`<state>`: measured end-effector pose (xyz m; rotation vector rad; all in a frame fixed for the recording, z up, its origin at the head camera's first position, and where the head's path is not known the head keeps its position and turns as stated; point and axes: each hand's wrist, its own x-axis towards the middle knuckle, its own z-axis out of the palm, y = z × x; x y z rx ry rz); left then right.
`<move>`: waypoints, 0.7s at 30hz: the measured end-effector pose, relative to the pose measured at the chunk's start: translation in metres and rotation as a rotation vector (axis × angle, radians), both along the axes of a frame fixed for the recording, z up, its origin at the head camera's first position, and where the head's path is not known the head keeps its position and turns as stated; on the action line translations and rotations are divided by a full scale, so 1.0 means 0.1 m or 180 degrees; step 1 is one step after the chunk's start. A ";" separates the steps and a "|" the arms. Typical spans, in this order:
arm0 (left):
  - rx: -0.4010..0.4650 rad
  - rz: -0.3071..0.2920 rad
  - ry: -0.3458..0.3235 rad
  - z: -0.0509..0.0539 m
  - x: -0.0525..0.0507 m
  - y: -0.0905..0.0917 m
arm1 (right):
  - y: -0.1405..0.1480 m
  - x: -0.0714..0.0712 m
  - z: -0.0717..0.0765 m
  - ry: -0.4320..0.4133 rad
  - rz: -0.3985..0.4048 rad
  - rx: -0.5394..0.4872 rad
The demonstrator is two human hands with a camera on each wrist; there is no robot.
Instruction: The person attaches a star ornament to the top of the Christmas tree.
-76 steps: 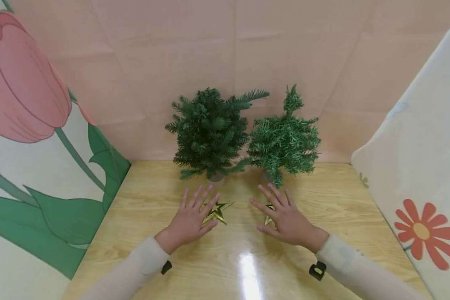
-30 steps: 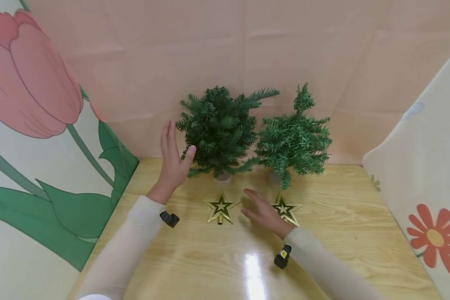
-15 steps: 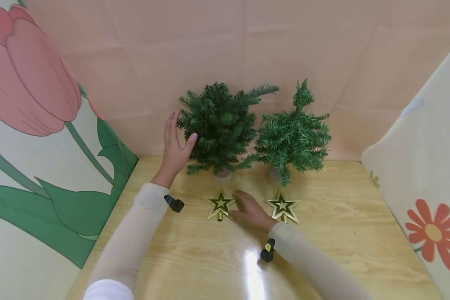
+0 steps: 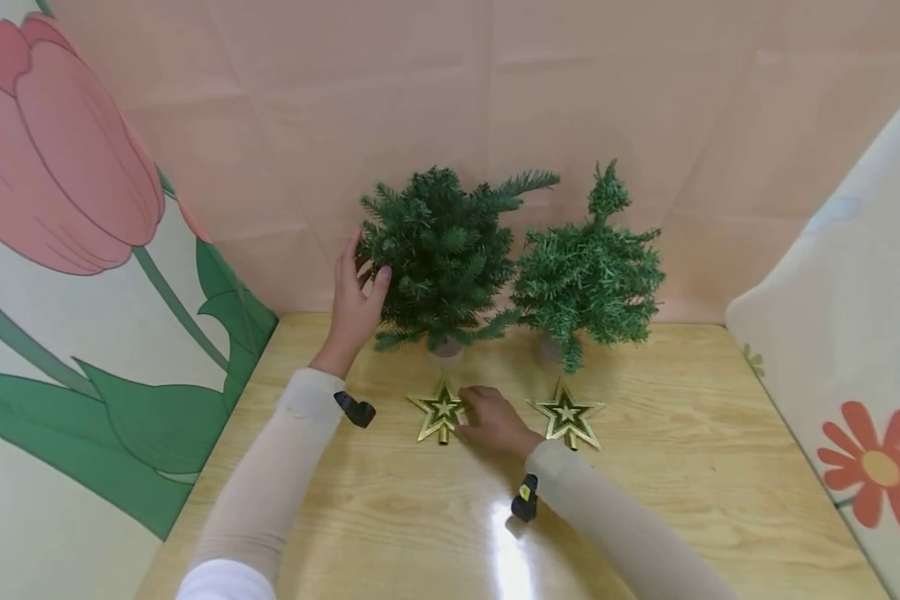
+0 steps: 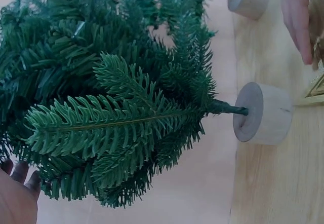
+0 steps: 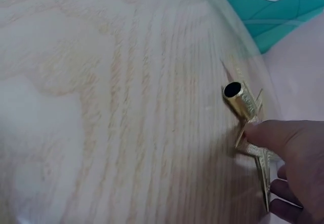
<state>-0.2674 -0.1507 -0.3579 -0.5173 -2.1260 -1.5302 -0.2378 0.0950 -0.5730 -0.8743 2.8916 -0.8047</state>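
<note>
Two gold star tree toppers lie flat on the table: the left star (image 4: 444, 408) and the right star (image 4: 567, 413). My right hand (image 4: 498, 425) pinches the right side of the left star. In the right wrist view, its thumb rests on the star's gold edge beside the hollow tube (image 6: 244, 105). My left hand (image 4: 356, 312) touches the left side of the darker, bushier small Christmas tree (image 4: 442, 250). Its fingertips lie against the outer needles, partly hidden by them in the head view. That tree stands upright on a round wooden base (image 5: 273, 115).
A lighter green small Christmas tree (image 4: 585, 279) stands right of the darker one, branches touching or overlapping. Behind both hangs a pink cloth (image 4: 307, 125). Flower-printed cloths flank the wooden table (image 4: 660, 433) on both sides. The right sleeve passes in front of the right star.
My hands have left their place over the two stars. The left hand has moved up to the darker tree's side. The right hand has crossed left and taken hold of the left star.
</note>
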 end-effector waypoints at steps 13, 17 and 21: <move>0.0359 -0.0090 -0.0172 -0.11 -0.08 0.04 | -0.05 0.00 0.04 -0.0240 -0.0174 0.0170; 0.0373 -0.0113 -0.0133 -0.12 -0.09 0.04 | -0.06 -0.01 0.03 -0.0301 -0.0228 0.0176; 0.0275 -0.0057 -0.0101 -0.13 -0.09 0.03 | -0.05 0.02 0.05 -0.0249 -0.0263 0.0030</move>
